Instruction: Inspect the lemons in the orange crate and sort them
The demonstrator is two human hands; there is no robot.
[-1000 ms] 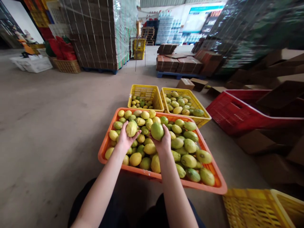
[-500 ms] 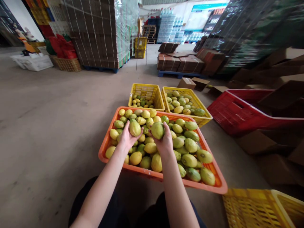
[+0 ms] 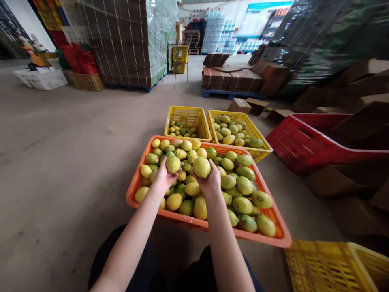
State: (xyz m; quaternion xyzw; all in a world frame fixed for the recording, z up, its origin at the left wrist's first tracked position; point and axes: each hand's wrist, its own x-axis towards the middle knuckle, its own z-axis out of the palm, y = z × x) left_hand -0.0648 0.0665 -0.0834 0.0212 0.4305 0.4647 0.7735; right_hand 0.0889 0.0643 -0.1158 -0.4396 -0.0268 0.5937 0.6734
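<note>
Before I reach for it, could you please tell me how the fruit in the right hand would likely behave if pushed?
The fruit would probably roll, given its rounded shape. It seems fairly stiff, as its outline looks undented where the right hand holds it.

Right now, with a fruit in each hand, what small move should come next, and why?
Perhaps turn the right hand slightly to roll its round fruit. That hand cups the fruit from below and hides part of its skin, so a turn could show more. The left hand also holds one, above the orange crate.
</note>
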